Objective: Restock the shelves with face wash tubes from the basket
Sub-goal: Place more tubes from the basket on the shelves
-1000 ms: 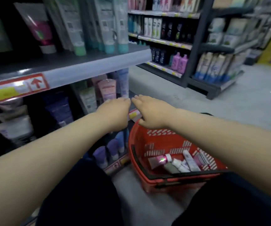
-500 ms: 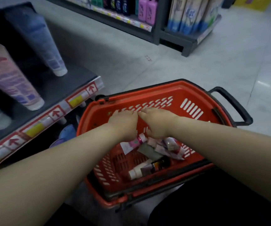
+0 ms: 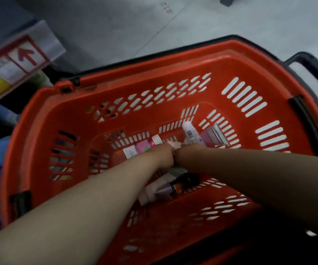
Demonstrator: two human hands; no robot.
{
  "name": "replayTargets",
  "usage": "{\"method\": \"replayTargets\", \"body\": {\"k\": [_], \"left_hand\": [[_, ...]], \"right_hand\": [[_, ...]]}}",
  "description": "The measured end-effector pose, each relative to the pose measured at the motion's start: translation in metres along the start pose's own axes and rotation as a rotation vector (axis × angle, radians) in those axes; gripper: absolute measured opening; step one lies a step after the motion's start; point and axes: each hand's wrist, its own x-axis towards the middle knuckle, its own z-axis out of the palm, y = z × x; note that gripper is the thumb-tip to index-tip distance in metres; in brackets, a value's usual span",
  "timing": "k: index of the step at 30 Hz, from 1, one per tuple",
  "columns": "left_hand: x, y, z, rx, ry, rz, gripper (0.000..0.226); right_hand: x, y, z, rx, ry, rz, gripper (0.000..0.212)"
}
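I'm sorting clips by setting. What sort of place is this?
Probably a shop aisle: a red shopping basket holding small tubes stands on a tiled floor, beside a shelf's price-label strip.

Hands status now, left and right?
Left hand: deep in red plastic basket, fingers hidden, cannot tell.
Right hand: beside it, fingers hidden too, cannot tell.

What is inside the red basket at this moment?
Tubes lie in the basket: a pink tube, a white tube with a barcode, a purple tube, a dark tube under the forearms. The left hand and right hand reach in; what they touch is covered.
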Motion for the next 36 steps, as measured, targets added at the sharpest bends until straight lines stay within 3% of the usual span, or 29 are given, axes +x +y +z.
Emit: {"method": "replayTargets", "body": {"k": [4,7,11,14,17,19,21,24,26,28,32,36], "left_hand": [[0.011,-0.01,0.02,-0.161,-0.031,-0.025,0.023],[0.012,-0.018,0.03,-0.271,0.043,-0.026,0.021],[0.015,-0.026,0.038,-0.479,0.146,-0.144,0.017],[0.007,-0.019,0.038,-0.936,-0.02,-0.382,0.039],[-0.003,-0.014,0.027,-1.44,-0.155,-0.315,0.068],[-0.015,-0.007,0.01,-1.748,-0.051,-0.239,0.06],[-0.031,0.001,-0.009,-1.969,0.127,-0.265,0.048],[-0.067,0.002,-0.026,-1.984,0.218,-0.252,0.037],[-0.095,-0.004,-0.029,-1.891,0.208,-0.222,0.033],[-0.123,-0.011,-0.03,-1.796,0.251,-0.138,0.026],[-0.181,-0.02,-0.037,-1.623,0.393,0.051,0.013],[-0.24,-0.03,-0.04,-1.523,0.493,0.231,0.017]], "right_hand": [[0.024,-0.002,0.017,0.001,0.002,0.007,0.058],[0.028,-0.004,0.006,-0.084,0.075,-0.008,0.048],[0.019,-0.001,-0.01,0.02,0.146,0.04,0.045],[0.004,0.009,-0.019,0.197,0.503,0.081,0.045],[-0.017,0.01,-0.03,0.532,0.851,0.14,0.033],[-0.031,0.003,-0.038,0.805,0.988,0.193,0.024],[-0.042,-0.008,-0.044,1.05,0.982,0.236,0.023],[-0.063,-0.022,-0.055,1.339,0.793,0.2,0.031],[-0.085,-0.029,-0.061,1.286,0.559,0.117,0.029],[-0.105,-0.037,-0.067,1.179,0.451,0.037,0.024],[-0.138,-0.064,-0.08,1.166,0.554,-0.086,0.024],[-0.173,-0.097,-0.093,1.231,0.632,-0.25,0.028]]}}
